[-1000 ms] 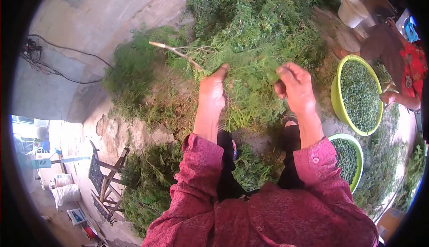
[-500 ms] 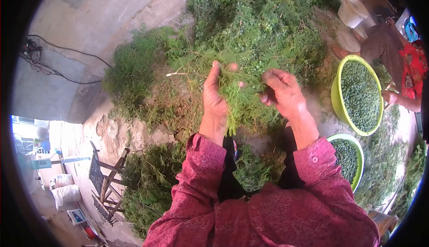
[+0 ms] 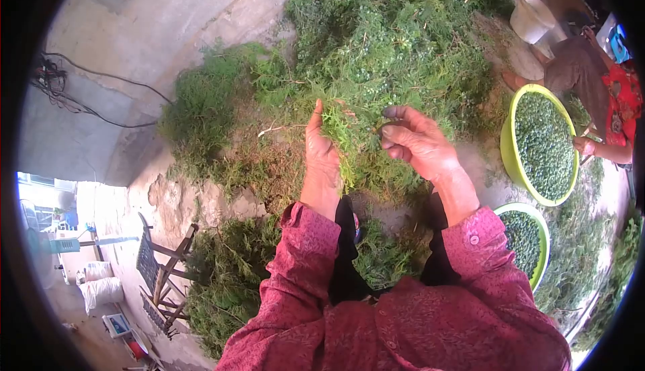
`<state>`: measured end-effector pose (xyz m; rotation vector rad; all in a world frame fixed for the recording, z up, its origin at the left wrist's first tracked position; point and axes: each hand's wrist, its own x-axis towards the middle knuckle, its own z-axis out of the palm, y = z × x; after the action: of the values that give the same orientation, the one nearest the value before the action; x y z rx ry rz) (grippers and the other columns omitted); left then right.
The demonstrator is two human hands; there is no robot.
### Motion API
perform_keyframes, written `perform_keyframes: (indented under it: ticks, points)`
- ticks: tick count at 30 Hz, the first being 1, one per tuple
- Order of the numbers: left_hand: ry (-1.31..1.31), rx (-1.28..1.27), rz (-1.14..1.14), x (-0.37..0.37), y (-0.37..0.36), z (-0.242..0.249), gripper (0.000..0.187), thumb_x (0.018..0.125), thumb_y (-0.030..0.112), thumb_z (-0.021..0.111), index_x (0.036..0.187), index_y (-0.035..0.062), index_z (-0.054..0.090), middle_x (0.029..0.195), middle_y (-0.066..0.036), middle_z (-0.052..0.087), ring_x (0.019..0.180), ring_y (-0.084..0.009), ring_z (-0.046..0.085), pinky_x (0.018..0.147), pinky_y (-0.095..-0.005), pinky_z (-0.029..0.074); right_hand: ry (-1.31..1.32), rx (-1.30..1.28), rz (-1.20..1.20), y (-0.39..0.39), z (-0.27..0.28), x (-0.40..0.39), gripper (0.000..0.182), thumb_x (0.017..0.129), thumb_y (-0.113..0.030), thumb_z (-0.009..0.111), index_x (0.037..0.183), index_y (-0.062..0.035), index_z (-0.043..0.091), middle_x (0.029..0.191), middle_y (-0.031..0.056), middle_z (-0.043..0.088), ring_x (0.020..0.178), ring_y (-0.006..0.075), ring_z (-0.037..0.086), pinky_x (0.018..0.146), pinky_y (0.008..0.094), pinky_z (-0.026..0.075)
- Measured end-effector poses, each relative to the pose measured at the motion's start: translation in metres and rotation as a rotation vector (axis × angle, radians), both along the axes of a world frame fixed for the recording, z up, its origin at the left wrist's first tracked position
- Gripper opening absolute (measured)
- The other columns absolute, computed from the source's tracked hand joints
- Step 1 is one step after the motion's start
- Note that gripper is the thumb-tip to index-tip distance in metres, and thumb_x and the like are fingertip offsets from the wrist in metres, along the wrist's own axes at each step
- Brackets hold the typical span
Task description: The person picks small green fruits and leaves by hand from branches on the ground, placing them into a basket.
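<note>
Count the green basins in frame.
2. One large round lime-green plastic basin full of green berries sits at far right beside another person; a second round green plastic basin lies below it, by the wearer's right sleeve. Others may be out of frame.

A large yellow-green basin (image 3: 505, 144) full of small green berries is seen at the right of the frame, a second basin (image 3: 541, 245) below it. A black cable (image 3: 101, 82) lies at upper left. A wooden chair (image 3: 161, 273) stands at lower left.
</note>
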<state>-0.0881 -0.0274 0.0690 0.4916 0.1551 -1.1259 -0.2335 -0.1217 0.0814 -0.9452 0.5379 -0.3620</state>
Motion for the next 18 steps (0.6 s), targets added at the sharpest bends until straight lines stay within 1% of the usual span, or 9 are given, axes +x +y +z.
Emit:
perform_keyframes:
  ticks: [1,3,5,7,11,12,13,15,18]
  points:
    - [0.021,-0.043,-0.027,0.001,0.0,-0.003,0.03,0.085,0.032,0.05,0.094,0.0042,0.054,0.077,-0.008,0.055,0.07,-0.0202,0.054,0.058,-0.0312,0.047,-0.001,0.002,-0.002,0.002,0.001,0.003,0.038,0.077,-0.007,0.062,0.11,0.0019,0.045,0.086,0.0091,0.059,0.071,0.0126,0.058,0.059,0.0224,0.048]
    - [0.021,-0.041,-0.025,-0.001,0.0,-0.007,0.03,0.085,0.031,0.05,0.095,0.0038,0.054,0.079,-0.009,0.056,0.072,-0.0207,0.055,0.059,-0.032,0.049,0.147,-0.197,-0.037,0.006,0.002,0.008,0.049,0.074,-0.01,0.065,0.114,0.0044,0.041,0.088,0.01,0.059,0.069,0.0125,0.056,0.058,0.0234,0.047]
    - [0.021,-0.042,-0.021,-0.001,-0.001,-0.009,0.029,0.085,0.031,0.05,0.095,0.0034,0.054,0.081,-0.009,0.057,0.073,-0.0211,0.056,0.061,-0.0327,0.05,0.166,-0.223,-0.037,0.008,-0.003,0.013,0.051,0.074,-0.011,0.066,0.115,0.0047,0.041,0.087,0.0097,0.059,0.067,0.0123,0.056,0.057,0.0236,0.047]
    - [-0.006,-0.153,-0.11,-0.001,0.001,-0.01,0.029,0.085,0.029,0.051,0.094,0.0023,0.054,0.084,-0.01,0.058,0.076,-0.0223,0.057,0.063,-0.0334,0.051,0.183,-0.25,-0.033,0.006,-0.01,0.016,0.052,0.073,-0.011,0.067,0.115,0.0051,0.041,0.086,0.0095,0.059,0.066,0.0122,0.055,0.057,0.0239,0.046]
    - [-0.002,-0.092,-0.064,-0.007,-0.002,-0.008,0.029,0.085,0.029,0.051,0.094,0.002,0.054,0.084,-0.009,0.058,0.074,-0.0229,0.057,0.061,-0.0333,0.051,0.09,-0.239,0.01,0.002,-0.013,0.019,0.04,0.076,-0.01,0.063,0.11,0.0034,0.047,0.078,0.0065,0.06,0.062,0.0094,0.054,0.054,0.0222,0.044]
    - [0.037,-0.105,-0.075,-0.006,-0.003,-0.01,0.029,0.085,0.029,0.051,0.094,0.0021,0.054,0.084,-0.009,0.058,0.074,-0.0231,0.057,0.06,-0.0333,0.051,0.07,-0.257,0.006,0.003,-0.011,0.019,0.034,0.077,-0.009,0.061,0.107,0.0025,0.049,0.076,0.0056,0.06,0.061,0.0086,0.054,0.054,0.0217,0.044]
    - [0.076,-0.118,-0.086,-0.005,-0.004,-0.012,0.029,0.085,0.03,0.051,0.094,0.0023,0.054,0.084,-0.009,0.058,0.074,-0.0232,0.057,0.06,-0.0334,0.051,0.07,-0.256,0.005,0.003,-0.011,0.019,0.034,0.077,-0.009,0.061,0.107,0.0025,0.049,0.076,0.0056,0.06,0.061,0.0086,0.054,0.054,0.0217,0.044]
    - [0.061,-0.095,-0.09,-0.005,-0.005,-0.013,0.03,0.085,0.03,0.051,0.095,0.0024,0.054,0.084,-0.009,0.058,0.074,-0.0232,0.057,0.059,-0.0334,0.051,0.105,-0.226,-0.063,0.005,-0.01,0.019,0.028,0.079,-0.009,0.06,0.104,0.0008,0.052,0.074,0.0045,0.059,0.059,0.0078,0.053,0.052,0.021,0.043]
    - [0.038,-0.088,-0.106,-0.002,-0.005,-0.018,0.03,0.084,0.031,0.051,0.095,0.0022,0.054,0.082,-0.009,0.058,0.072,-0.0226,0.057,0.057,-0.0333,0.051,0.202,-0.249,-0.068,0.003,-0.011,0.019,0.027,0.081,-0.01,0.059,0.105,-0.0003,0.051,0.072,0.0033,0.057,0.056,0.0075,0.053,0.05,0.0206,0.043]
